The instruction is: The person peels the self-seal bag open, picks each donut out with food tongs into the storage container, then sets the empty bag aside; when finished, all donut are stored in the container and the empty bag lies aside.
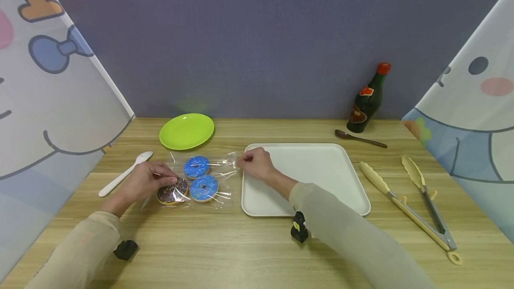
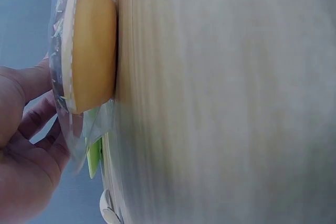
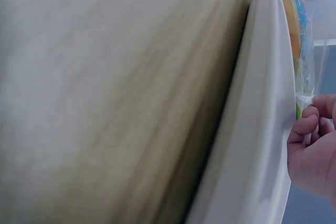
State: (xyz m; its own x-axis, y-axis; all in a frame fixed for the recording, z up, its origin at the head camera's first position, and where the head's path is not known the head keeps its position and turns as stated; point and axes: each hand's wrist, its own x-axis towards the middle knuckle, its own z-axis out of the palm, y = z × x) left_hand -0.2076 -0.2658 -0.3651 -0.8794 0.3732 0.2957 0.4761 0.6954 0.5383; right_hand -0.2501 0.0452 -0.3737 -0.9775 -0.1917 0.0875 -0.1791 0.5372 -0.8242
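Note:
A clear plastic bag (image 1: 225, 177) lies on the wooden table with two blue-iced donuts (image 1: 204, 188) and a chocolate-iced donut (image 1: 172, 191) inside, all sprinkled. My left hand (image 1: 145, 181) pinches the film at the bag's left part, its fingertips over the chocolate donut. In the left wrist view, that donut (image 2: 94, 51) shows its plain side through the film, the hand (image 2: 26, 135) close against it. Thumb and fingers of my right hand (image 1: 257, 163) pinch the bag's right edge, above the left rim of a white tray (image 1: 305, 182); the right wrist view shows this hand (image 3: 315, 145) too.
A green plate (image 1: 187, 132) stands behind the bag, and a white spoon (image 1: 125, 175) lies left. At the back right are a dark bottle (image 1: 366, 99) and a brown wooden spoon (image 1: 359, 138). Spread tongs (image 1: 417, 217) lie right of the tray.

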